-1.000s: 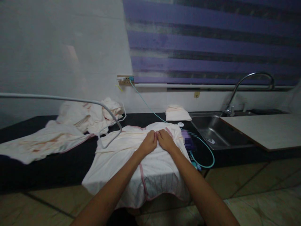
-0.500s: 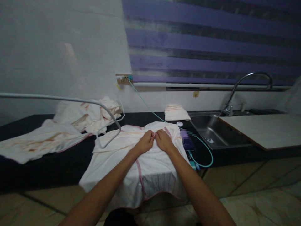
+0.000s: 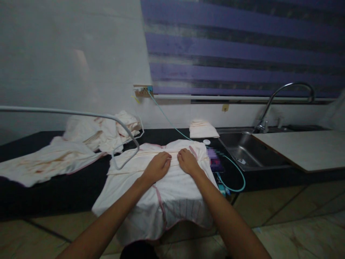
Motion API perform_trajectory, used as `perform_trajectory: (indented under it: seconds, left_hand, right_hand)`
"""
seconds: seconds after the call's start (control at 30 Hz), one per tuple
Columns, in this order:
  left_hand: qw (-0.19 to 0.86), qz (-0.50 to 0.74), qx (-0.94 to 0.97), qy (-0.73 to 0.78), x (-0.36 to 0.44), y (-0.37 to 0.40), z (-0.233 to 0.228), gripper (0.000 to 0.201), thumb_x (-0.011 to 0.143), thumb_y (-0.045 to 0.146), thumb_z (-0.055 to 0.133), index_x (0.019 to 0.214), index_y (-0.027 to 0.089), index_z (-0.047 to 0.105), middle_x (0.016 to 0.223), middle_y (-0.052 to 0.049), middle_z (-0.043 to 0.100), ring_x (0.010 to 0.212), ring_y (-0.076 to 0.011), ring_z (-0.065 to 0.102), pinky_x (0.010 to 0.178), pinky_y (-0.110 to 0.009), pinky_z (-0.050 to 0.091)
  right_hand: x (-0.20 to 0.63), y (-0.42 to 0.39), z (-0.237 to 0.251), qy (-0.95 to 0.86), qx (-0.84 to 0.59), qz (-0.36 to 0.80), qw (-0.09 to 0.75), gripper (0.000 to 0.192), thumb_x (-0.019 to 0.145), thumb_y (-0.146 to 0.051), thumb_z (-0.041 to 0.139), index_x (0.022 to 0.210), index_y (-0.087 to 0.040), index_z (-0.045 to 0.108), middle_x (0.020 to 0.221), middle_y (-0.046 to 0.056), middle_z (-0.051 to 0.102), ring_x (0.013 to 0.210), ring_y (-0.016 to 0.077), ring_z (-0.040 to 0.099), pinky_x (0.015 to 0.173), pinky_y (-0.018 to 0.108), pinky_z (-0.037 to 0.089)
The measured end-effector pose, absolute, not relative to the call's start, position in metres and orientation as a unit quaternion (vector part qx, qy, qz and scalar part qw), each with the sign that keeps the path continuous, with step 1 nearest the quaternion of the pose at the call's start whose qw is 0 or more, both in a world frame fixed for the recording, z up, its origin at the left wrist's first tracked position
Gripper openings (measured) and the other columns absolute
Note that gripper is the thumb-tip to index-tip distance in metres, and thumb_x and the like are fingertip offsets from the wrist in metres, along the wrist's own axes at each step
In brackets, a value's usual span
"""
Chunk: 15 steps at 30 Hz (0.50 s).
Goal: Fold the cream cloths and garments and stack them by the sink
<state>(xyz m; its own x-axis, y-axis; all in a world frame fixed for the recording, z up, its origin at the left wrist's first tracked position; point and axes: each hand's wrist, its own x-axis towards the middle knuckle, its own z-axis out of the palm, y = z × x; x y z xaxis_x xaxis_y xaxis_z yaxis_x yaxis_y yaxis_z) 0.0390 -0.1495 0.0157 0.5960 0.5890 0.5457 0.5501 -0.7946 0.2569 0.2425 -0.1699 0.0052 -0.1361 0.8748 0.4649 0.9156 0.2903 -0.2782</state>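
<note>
Pressing on the cream cloth point(image 3: 172, 190), left hand point(image 3: 157, 166) and right hand point(image 3: 188, 161) lie apart, fingers curled, gripping nothing

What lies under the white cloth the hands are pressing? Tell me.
The white cloth lies on the dark counter, its front edge hanging over. Both the left hand and right hand press on it. Anything beneath is covered.

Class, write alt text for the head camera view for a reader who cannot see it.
Two hands, left hand and right hand, press side by side on a cream cloth spread over a dark counter. More cloths lie left; a steel sink sits right.
</note>
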Motion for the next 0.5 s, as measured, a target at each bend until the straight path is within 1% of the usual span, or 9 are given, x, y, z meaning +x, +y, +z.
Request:
perform_trajectory:
  seconds: [0.07,0.17,0.23,0.37,0.5]
  left_hand:
    - [-0.024,0.308,0.887,0.343,0.012,-0.155,0.016,0.032,0.103,0.032,0.04,0.11,0.016,0.067,0.113,-0.014,0.07,0.111,-0.0268,0.063,0.104,-0.044,0.05]
    - [-0.097,0.275,0.86,0.419,-0.043,-0.155,0.01,0.043,0.103,0.041,0.041,0.122,0.013,0.067,0.127,-0.018,0.068,0.122,-0.0305,0.062,0.11,-0.047,0.048]
    - [-0.13,0.243,0.832,0.481,-0.081,-0.152,0.001,0.052,0.103,0.047,0.039,0.132,0.012,0.064,0.138,-0.02,0.065,0.132,-0.034,0.059,0.113,-0.051,0.046]
    - [-0.126,0.177,0.839,0.5,-0.131,-0.139,-0.019,0.064,0.104,0.054,0.032,0.143,0.01,0.058,0.145,-0.019,0.062,0.137,-0.0333,0.057,0.117,-0.049,0.044]
    - [-0.122,0.153,0.855,0.479,-0.144,-0.122,-0.028,0.064,0.104,0.053,0.03,0.146,0.013,0.056,0.153,-0.017,0.056,0.144,-0.0318,0.05,0.119,-0.049,0.041]
  right_hand:
    - [0.242,-0.17,0.005,-0.754,-0.597,-0.042,0.27,0.029,0.106,-0.027,0.041,0.114,-0.018,0.068,0.119,0.01,0.07,0.114,0.0204,0.062,0.126,0.044,0.017]
    - [0.241,-0.17,0.004,-0.756,-0.603,-0.038,0.252,0.031,0.106,-0.03,0.042,0.121,-0.017,0.067,0.127,0.011,0.067,0.118,0.0221,0.06,0.118,0.04,0.032]
    - [0.24,-0.17,0.003,-0.758,-0.605,-0.037,0.242,0.034,0.106,-0.031,0.041,0.125,-0.017,0.066,0.131,0.012,0.065,0.123,0.023,0.057,0.113,0.039,0.037]
    - [0.238,-0.168,-0.001,-0.762,-0.603,-0.047,0.233,0.039,0.107,-0.034,0.04,0.133,-0.017,0.063,0.139,0.013,0.062,0.134,0.0245,0.05,0.116,0.041,0.034]
    - [0.238,-0.169,-0.003,-0.763,-0.603,-0.052,0.228,0.041,0.108,-0.034,0.037,0.135,-0.016,0.062,0.143,0.013,0.06,0.136,0.0252,0.049,0.117,0.042,0.033]
